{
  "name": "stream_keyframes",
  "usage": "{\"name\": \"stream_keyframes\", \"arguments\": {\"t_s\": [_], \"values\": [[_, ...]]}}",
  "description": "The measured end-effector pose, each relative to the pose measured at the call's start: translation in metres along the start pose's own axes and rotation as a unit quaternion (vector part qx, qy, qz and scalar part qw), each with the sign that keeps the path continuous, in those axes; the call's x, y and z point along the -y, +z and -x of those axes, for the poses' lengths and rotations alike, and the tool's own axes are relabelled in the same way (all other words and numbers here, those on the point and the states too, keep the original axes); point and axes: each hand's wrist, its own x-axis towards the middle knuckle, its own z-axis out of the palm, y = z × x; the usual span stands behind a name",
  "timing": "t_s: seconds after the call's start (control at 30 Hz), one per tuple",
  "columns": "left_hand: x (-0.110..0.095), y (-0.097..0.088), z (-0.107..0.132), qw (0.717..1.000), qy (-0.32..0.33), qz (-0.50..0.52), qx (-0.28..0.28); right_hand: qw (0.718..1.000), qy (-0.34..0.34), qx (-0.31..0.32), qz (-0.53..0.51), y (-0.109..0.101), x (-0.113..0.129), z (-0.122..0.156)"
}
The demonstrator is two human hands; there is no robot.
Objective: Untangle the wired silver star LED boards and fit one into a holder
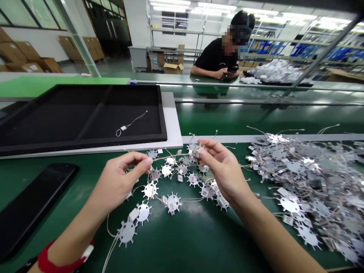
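My left hand (pixel 122 182) was pinched shut, thumb on forefinger, on one end of a thin cord (pixel 170 155). My right hand (pixel 224 168) was also closed, its fingertips gripping a small tag (pixel 196 151) at the cord's other end. The cord was stretched between the two hands, lifted just above the green table (pixel 184 242). Directly under and between the hands, loose spiked discs (pixel 173 203) lay spread flat, each with its own cord and tag, some overlapping. To my right was a big tangled pile (pixel 307 178) of the same discs, close to the right hand but not touching it. A red wristband (pixel 51 261) was on my left wrist. A dark flat slab (pixel 31 204) lay at the left edge of the table, well apart from the hands. Beyond the hands a black tray (pixel 85 141) sat on a white board (pixel 173 125), with one tagged string (pixel 125 128) lying in its right compartment. Across the belt a person in a black shirt (pixel 216 57) leaned on the far bench, hands together on something dark, and I could not tell what it was. Beside them was a white heap (pixel 275 70).
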Motion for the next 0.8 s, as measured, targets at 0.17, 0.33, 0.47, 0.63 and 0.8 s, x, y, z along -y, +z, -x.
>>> {"name": "stream_keyframes", "arguments": {"t_s": [0.17, 0.33, 0.47, 0.63, 0.8], "values": [[0.001, 0.000, 0.002, 0.999, -0.012, -0.023, 0.024, 0.999, -0.012, 0.005, 0.042, -0.003, 0.006, 0.000], [-0.003, 0.003, 0.004, 0.998, 0.006, -0.031, 0.053, 0.995, -0.038, -0.008, 0.094, -0.004, 0.003, -0.001], [-0.003, 0.008, 0.006, 0.998, 0.015, -0.053, 0.044, 0.990, -0.064, -0.009, 0.123, -0.003, 0.000, 0.001], [-0.004, 0.014, 0.011, 0.993, 0.094, -0.042, 0.061, 0.995, -0.055, 0.052, 0.062, 0.001, 0.001, 0.004], [-0.006, 0.021, 0.017, 0.987, 0.104, 0.023, 0.121, 0.993, 0.012, 0.120, -0.012, 0.005, 0.001, 0.005]]}}
